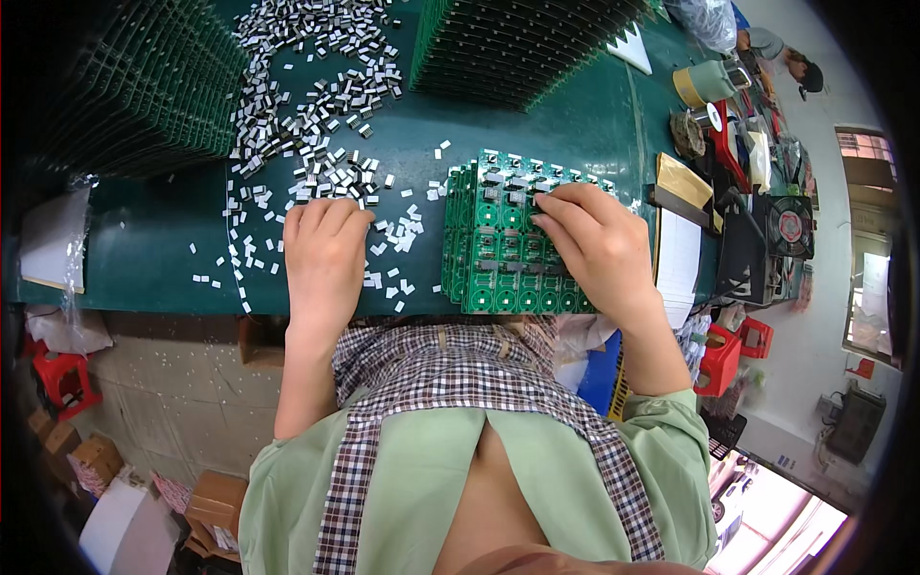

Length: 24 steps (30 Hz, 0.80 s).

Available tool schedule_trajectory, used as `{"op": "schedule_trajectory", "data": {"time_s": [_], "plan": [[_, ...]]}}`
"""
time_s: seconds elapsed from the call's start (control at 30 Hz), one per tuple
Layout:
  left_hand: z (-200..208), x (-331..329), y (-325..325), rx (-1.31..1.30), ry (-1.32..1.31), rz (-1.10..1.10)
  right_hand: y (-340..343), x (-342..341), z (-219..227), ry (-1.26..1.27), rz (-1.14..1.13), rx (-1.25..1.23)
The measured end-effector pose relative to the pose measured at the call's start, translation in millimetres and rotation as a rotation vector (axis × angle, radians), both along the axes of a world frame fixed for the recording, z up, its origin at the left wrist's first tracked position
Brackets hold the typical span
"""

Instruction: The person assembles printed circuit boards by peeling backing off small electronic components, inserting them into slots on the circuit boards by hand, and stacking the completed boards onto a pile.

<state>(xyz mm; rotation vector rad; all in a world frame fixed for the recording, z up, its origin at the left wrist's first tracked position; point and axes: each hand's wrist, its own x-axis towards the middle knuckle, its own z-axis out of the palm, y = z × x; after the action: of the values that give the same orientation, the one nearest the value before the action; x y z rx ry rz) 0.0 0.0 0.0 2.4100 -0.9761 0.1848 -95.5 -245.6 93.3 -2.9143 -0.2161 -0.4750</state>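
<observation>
My left hand (326, 251) rests at the near edge of a spread of small silvery-white components (335, 174). Its fingers are curled together with the tips down, and whatever they hold is hidden. On the right, a stack of green printed circuit boards (489, 271) lies near the table's front edge. The top board carries rows of round marks and small parts, with several silvery components seated toward its far side. Over this board my right hand (599, 240) pinches thumb and forefinger together at its middle; anything between the tips is too small to make out.
Tall stacks of green boards stand at the back left (163, 81) and back centre (517, 48) of the dark green table (565, 134). White bits (401, 233) lie between my hands. Farther right are a green flask (704, 83), paper sheets (677, 254) and a small fan (789, 227). Another person (781, 59) is at far right.
</observation>
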Motion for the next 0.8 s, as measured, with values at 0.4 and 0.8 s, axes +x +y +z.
{"op": "schedule_trajectory", "data": {"time_s": [0.4,0.8], "plan": [[1,-14,-16,0.071,-0.084,-0.012,-3,-11,6,-0.125,-0.037,0.215],[51,-20,-43,-0.71,0.525,-0.164,17,-16,16,-0.022,0.129,0.56]]}}
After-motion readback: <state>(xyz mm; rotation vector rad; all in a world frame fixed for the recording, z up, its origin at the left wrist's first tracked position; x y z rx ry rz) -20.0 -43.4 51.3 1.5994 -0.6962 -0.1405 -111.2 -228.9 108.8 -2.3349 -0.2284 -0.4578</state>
